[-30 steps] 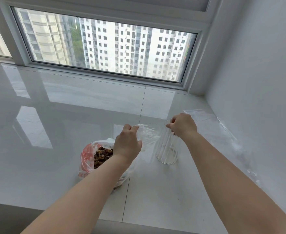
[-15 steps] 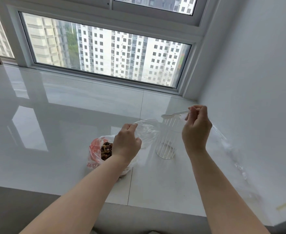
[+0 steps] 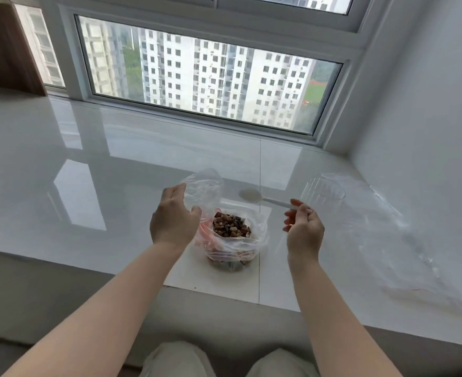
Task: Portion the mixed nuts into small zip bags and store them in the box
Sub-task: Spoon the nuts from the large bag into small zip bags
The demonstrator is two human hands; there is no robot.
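A clear plastic bag of mixed nuts (image 3: 232, 228) with red print stands open on the white sill (image 3: 115, 186), between my hands. My left hand (image 3: 174, 219) holds a small clear zip bag (image 3: 204, 190) upright above the nut bag's left side. My right hand (image 3: 303, 229) grips the handle of a white plastic spoon (image 3: 262, 198); its bowl points left, above and behind the nut bag. A ribbed clear glass (image 3: 322, 195) stands to the right of the spoon.
Clear plastic bags (image 3: 382, 224) lie along the white wall at right. A large window (image 3: 202, 77) runs behind the sill, and a wooden panel (image 3: 3, 44) stands at far left. The sill's front edge is close to my knees (image 3: 224, 360).
My right hand lifted the spoon out of the glass and brought it over toward the nut bag. My left hand raised the small zip bag. The view tilted down and shifted.
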